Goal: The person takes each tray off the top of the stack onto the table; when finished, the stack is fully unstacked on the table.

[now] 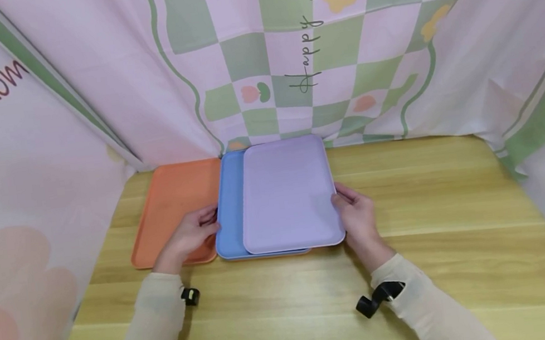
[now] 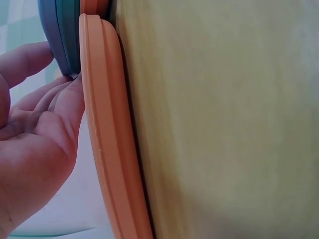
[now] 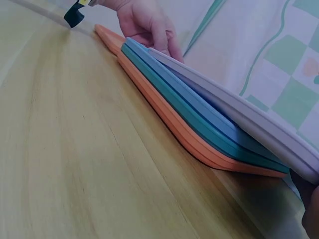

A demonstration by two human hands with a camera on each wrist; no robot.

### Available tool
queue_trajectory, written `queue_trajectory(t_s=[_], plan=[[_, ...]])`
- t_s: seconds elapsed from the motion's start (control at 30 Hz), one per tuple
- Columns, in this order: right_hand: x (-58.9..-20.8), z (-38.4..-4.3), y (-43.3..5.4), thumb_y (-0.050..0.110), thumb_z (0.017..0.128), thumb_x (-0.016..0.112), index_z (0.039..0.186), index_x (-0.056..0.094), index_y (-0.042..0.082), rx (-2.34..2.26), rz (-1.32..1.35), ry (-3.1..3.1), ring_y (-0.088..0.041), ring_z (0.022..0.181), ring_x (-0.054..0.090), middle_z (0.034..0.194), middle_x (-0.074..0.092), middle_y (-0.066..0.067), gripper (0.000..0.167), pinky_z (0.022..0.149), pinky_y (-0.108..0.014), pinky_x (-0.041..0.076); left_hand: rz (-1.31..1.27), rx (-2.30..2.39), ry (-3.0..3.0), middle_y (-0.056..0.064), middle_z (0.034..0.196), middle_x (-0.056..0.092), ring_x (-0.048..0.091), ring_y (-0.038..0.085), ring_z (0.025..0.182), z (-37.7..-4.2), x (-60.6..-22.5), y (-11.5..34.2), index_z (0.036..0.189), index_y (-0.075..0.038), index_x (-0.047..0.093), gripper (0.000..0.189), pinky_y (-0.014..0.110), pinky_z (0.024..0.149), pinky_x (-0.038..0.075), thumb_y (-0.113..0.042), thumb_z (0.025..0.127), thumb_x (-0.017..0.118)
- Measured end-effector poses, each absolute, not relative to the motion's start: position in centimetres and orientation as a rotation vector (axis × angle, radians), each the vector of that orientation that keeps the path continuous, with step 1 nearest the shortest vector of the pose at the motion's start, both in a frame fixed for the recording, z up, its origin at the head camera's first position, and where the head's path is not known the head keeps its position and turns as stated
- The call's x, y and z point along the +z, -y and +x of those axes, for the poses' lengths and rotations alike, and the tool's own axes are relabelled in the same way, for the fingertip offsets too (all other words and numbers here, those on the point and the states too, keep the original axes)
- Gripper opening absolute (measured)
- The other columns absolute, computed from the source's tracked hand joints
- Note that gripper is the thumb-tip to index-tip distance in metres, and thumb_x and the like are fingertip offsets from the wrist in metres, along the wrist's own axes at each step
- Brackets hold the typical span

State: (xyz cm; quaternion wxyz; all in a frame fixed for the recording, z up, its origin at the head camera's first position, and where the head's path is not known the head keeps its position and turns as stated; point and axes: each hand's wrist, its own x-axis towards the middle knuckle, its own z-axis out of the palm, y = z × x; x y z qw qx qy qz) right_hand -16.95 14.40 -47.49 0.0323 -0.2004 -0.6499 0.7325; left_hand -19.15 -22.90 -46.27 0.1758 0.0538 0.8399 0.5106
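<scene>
My right hand (image 1: 360, 213) grips the right edge of a lavender tray (image 1: 288, 196), its thumb on the upper rim. That tray overlaps a blue tray (image 1: 230, 197), offset to the right; in the right wrist view a narrow wedge of space opens between them toward the right. Under the blue one, a teal tray (image 3: 192, 119) and an orange tray (image 3: 164, 119) are stacked. The fingertips of my left hand (image 1: 191, 232) touch the left edge of this stack, by the blue and teal rims. In the left wrist view its fingers look extended.
Another orange tray (image 1: 180, 197) lies flat on the wooden table (image 1: 279, 315), left of the stack and partly below my left hand. A patterned curtain (image 1: 289, 50) hangs close behind the trays. Black wrist-camera mounts (image 1: 380, 298) stick out from the sleeves.
</scene>
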Motion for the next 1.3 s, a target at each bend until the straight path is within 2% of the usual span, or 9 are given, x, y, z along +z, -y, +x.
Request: queue_trajectory(t_s=[0.43,0.57,0.63,0.77,0.87,1.07,1.3], plan=[[-47.2,-16.3,-16.9,0.008,0.107,0.062,0.151,0.062,0.000,2.216,-0.663,2.001,0.004,0.100,0.067,0.151,0.062,-0.026,0.044,0.085,-0.010,0.057,0.147,1.449,-2.358,0.029,0.167,0.040,0.041,0.042,0.157,-19.2,-46.3,22.9,0.166,0.006,0.032,0.064,0.052,0.127,0.040,-0.003,0.108,0.059],[-47.0,-16.1,-17.9,0.010,0.108,0.063,0.150,0.063,0.002,2.191,-0.681,2.011,0.004,0.097,0.068,0.139,0.070,-0.014,0.043,0.084,-0.011,0.059,0.154,1.458,-2.351,0.030,0.167,0.040,0.040,0.042,0.157,-19.3,-46.3,22.9,0.166,0.007,0.031,0.064,0.053,0.127,0.039,-0.002,0.108,0.058],[-46.9,-16.0,-18.4,0.010,0.107,0.063,0.150,0.063,0.003,2.185,-0.687,2.017,0.005,0.097,0.068,0.140,0.071,-0.012,0.044,0.084,-0.012,0.059,0.155,1.456,-2.354,0.030,0.167,0.040,0.041,0.042,0.157,-19.4,-46.4,23.0,0.166,0.008,0.032,0.064,0.053,0.127,0.039,-0.002,0.108,0.058],[-46.7,-15.8,-19.5,0.011,0.107,0.065,0.150,0.063,0.003,2.174,-0.695,2.021,0.006,0.095,0.068,0.128,0.076,0.001,0.044,0.083,-0.012,0.059,0.155,1.448,-2.358,0.030,0.167,0.040,0.041,0.042,0.157,-19.5,-46.4,23.0,0.166,0.007,0.032,0.064,0.053,0.127,0.039,-0.003,0.108,0.059],[-46.6,-15.6,-20.3,0.010,0.106,0.067,0.151,0.063,0.003,2.183,-0.711,1.995,0.005,0.096,0.069,0.111,0.076,0.015,0.046,0.082,-0.012,0.059,0.148,1.441,-2.360,0.029,0.167,0.040,0.041,0.042,0.157,-19.5,-46.4,22.9,0.166,0.006,0.032,0.065,0.053,0.127,0.040,-0.004,0.108,0.060],[-46.6,-15.4,-21.8,0.012,0.104,0.071,0.151,0.062,0.005,2.213,-0.760,1.960,0.000,0.101,0.070,0.099,0.075,0.021,0.049,0.079,-0.014,0.060,0.140,1.437,-2.363,0.029,0.167,0.041,0.041,0.042,0.157,-19.5,-46.3,22.9,0.166,0.005,0.033,0.065,0.053,0.127,0.040,-0.004,0.108,0.060],[-46.3,-15.3,-23.4,0.007,0.103,0.071,0.151,0.062,0.004,2.241,-0.797,1.908,0.005,0.089,0.071,0.090,0.076,0.025,0.048,0.075,-0.014,0.061,0.142,1.441,-2.359,0.028,0.167,0.041,0.040,0.041,0.158,-19.4,-46.4,22.9,0.166,0.005,0.033,0.065,0.053,0.127,0.039,-0.005,0.108,0.060]])
